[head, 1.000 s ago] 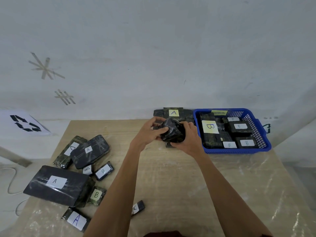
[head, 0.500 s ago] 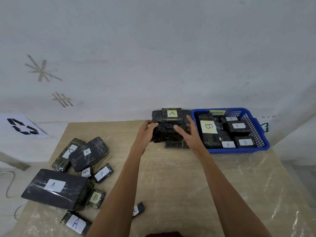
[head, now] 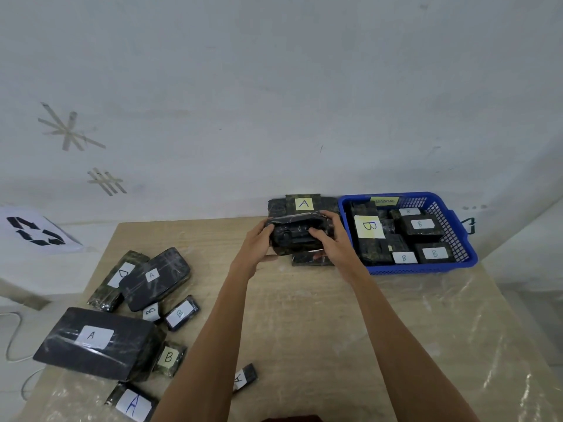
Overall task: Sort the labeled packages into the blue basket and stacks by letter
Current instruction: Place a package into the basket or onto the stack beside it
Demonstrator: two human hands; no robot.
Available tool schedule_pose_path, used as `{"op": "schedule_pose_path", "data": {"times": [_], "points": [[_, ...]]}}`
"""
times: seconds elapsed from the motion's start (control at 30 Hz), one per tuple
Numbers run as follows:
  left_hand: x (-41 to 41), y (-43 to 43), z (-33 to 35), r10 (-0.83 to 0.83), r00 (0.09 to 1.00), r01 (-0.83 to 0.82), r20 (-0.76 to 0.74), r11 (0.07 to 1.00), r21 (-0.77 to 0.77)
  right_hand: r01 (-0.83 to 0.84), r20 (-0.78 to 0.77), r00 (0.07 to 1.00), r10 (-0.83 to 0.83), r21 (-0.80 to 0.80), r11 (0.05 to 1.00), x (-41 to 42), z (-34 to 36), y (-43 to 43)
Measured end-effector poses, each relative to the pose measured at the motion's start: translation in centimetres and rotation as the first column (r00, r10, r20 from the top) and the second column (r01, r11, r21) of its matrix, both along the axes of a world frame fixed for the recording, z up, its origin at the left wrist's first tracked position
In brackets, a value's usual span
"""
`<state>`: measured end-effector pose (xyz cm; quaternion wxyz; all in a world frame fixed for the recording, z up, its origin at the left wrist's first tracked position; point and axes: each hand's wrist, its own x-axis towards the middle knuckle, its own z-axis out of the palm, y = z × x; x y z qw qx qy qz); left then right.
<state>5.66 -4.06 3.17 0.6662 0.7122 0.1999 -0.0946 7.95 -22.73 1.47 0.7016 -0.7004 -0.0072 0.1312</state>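
Observation:
Both hands hold a black wrapped package at the far middle of the table, in front of the stack marked A that leans by the wall. My left hand grips its left end; my right hand curls over its right side. No label shows on the held package. The blue basket to the right holds several packages marked B. Loose packages lie at the left: a big A package, a rounded A package, a D package and small B packages.
A flat dark package lies under my right hand. A small A package and another A package sit near the front edge. A recycling sign and a white cable are off the table's left side.
The package had been set against the A stack with my fingers loosening half a second ago; now both hands grip it again and it sits slightly nearer me.

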Motion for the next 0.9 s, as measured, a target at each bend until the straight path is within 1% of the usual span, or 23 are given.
{"op": "schedule_pose_path", "data": {"times": [0.13,0.27,0.4,0.53,0.6,0.77,0.9], "points": [[0.5,0.3,0.8,0.016,0.999,-0.016,-0.046,1.0,-0.008,-0.051,0.027,0.998,0.05,0.049,0.997,-0.6,0.7,0.1],[1.2,0.2,1.4,0.011,0.996,-0.015,-0.091,0.999,-0.04,-0.037,0.063,0.997,0.033,0.065,0.997,-0.9,1.6,0.8],[1.2,-0.4,1.6,-0.035,0.999,0.03,-0.042,0.994,-0.103,-0.068,0.07,0.996,0.063,0.073,0.995,-1.0,2.6,1.7],[1.0,-0.6,1.0,-0.027,0.999,0.021,-0.035,0.985,-0.171,-0.074,0.004,0.997,0.075,0.199,0.977,-1.1,3.1,1.8],[0.7,-0.7,0.6,-0.011,0.999,0.002,-0.045,0.981,-0.194,-0.079,-0.021,0.996,0.086,0.23,0.97,-1.4,3.3,1.9],[0.4,-1.0,0.0,0.033,0.998,-0.043,-0.048,0.969,-0.245,-0.105,0.008,0.994,0.105,0.183,0.978,-1.8,3.1,2.0],[0.5,-0.9,-0.3,0.032,0.998,-0.044,-0.051,0.969,-0.242,-0.108,0.009,0.994,0.108,0.187,0.976,-1.8,3.2,2.1]]}}
